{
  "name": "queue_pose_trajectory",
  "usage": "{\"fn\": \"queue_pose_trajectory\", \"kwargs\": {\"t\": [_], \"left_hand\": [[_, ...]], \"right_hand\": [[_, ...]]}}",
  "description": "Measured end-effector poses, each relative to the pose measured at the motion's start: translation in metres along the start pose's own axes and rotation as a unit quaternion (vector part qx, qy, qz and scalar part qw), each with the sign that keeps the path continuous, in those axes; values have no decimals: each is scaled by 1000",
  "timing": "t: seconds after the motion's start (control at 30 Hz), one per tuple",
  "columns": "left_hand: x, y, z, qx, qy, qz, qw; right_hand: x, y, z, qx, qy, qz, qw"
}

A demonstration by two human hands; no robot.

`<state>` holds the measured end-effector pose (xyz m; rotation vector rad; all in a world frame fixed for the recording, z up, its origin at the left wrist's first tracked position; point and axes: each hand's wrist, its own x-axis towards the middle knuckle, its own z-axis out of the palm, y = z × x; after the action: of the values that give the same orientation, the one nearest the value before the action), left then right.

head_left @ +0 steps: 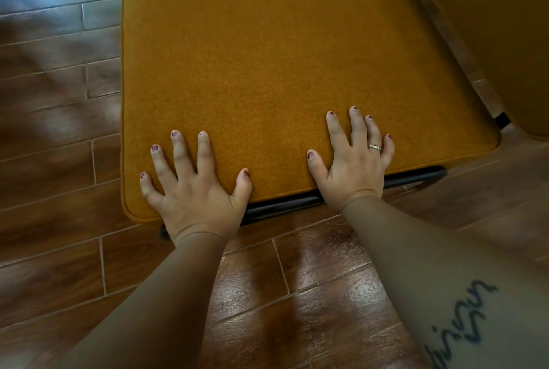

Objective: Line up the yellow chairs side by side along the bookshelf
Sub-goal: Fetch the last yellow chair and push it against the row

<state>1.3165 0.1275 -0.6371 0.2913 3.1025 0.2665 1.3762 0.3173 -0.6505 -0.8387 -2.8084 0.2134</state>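
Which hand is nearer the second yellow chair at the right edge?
Right. The right hand lies flat on the near chair's seat toward the second chair; the left hand presses the seat's opposite front corner.

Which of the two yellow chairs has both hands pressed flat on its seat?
The big central chair, not the one at the right edge, which nobody touches.

Glossy reddish-brown wood-look floor tiles (326, 294) catch pale light at upper left.
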Motion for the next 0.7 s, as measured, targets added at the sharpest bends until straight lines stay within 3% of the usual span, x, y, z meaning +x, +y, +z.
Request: {"fn": "queue_pose_trajectory", "kwargs": {"t": [0.7], "left_hand": [[49,11,6,-3,30,26,999]], "right_hand": [[44,-6,9,-7,15,9,1000]]}}
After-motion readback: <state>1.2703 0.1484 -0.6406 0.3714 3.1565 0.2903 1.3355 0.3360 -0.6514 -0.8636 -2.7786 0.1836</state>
